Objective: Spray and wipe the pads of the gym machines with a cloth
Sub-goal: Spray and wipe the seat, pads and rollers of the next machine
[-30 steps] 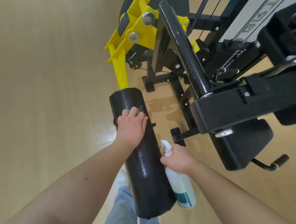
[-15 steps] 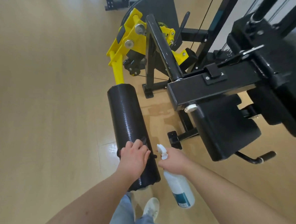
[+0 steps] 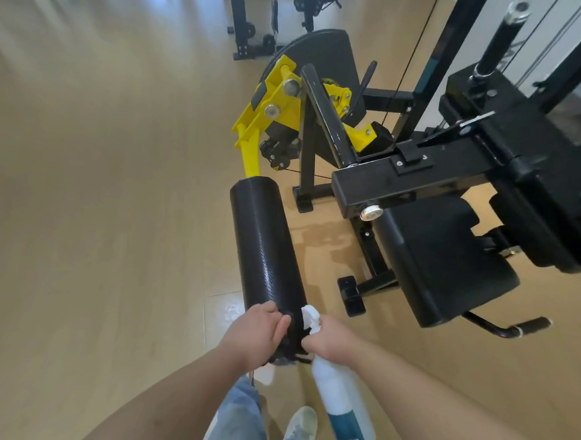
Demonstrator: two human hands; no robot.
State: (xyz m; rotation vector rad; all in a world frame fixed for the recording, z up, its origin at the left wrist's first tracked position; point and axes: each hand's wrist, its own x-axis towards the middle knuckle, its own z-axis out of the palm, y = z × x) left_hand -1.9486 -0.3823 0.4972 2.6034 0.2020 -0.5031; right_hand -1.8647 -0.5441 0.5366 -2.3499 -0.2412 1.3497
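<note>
Roller (image 3: 267,245) juts toward us from the yellow arm (image 3: 249,146); our left hand (image 3: 258,333) curls round a dark cloth (image 3: 291,340) at its near end. Our right hand (image 3: 329,338) grips the bottle (image 3: 339,399) by the neck, just beside it.

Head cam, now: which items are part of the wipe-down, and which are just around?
In the job: roller pad, dark cloth in left hand, spray bottle in right hand, seat pad.
Just around: yellow lever arm, wet floor patch, far machine.
</note>
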